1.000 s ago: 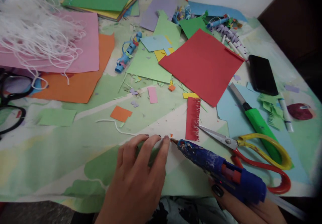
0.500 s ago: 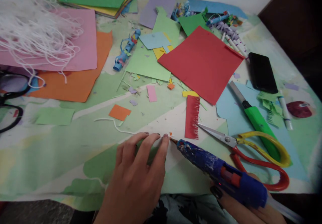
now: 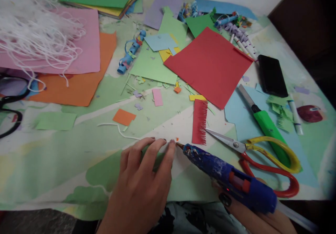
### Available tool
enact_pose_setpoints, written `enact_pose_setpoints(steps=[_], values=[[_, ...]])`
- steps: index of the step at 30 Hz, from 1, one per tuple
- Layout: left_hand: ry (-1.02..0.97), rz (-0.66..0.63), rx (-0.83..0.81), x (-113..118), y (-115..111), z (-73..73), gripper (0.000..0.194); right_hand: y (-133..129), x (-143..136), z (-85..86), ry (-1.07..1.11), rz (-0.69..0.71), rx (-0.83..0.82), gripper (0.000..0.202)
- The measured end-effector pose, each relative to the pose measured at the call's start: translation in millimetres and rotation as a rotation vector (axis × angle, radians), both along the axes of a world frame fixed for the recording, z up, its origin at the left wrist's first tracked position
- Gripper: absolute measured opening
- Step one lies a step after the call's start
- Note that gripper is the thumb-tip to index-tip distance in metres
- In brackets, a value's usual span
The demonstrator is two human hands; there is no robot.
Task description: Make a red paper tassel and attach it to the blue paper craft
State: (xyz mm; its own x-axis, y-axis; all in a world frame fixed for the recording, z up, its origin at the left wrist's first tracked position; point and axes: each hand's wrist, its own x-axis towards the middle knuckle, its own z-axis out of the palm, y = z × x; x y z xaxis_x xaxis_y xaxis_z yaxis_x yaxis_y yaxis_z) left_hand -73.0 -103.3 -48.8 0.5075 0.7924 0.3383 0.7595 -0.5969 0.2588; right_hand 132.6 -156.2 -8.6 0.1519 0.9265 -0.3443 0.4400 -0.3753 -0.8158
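Observation:
My left hand (image 3: pixel 144 178) lies palm down near the table's front edge, fingers spread and bent, fingertips pressing on a thin white string (image 3: pixel 127 136). At its index fingertip is a tiny orange paper piece (image 3: pixel 177 139). My right hand (image 3: pixel 244 209) is wrapped round a blue glue gun (image 3: pixel 223 174), whose tip touches down beside that fingertip and the orange piece. A red fringed paper strip (image 3: pixel 198 122) lies just beyond the gun's nozzle. Scissors (image 3: pixel 243 145) with yellow and red handles rest right of the strip.
Behind are a red sheet (image 3: pixel 210 67), green paper and a blue paper roll (image 3: pixel 131 53). A white string heap (image 3: pixel 39 34) covers pink paper at left. To the right lie a green-handled cutter (image 3: pixel 273 137), a black phone (image 3: pixel 272 75) and a marker (image 3: pixel 296 118).
The glue gun in my right hand has shifted very slightly left. My left hand keeps its place on the string.

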Motion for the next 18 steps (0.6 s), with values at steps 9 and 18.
enact_pose_setpoints(steps=[9,18], values=[[0.01,0.0,0.003,-0.1,0.2,0.3,0.04,1.4,-2.2,2.4,0.006,-0.022,0.011,0.019],[-0.002,0.001,0.004,-0.5,-0.6,-0.2,0.04,-2.6,-1.8,-2.2,0.026,-0.029,0.03,0.015]])
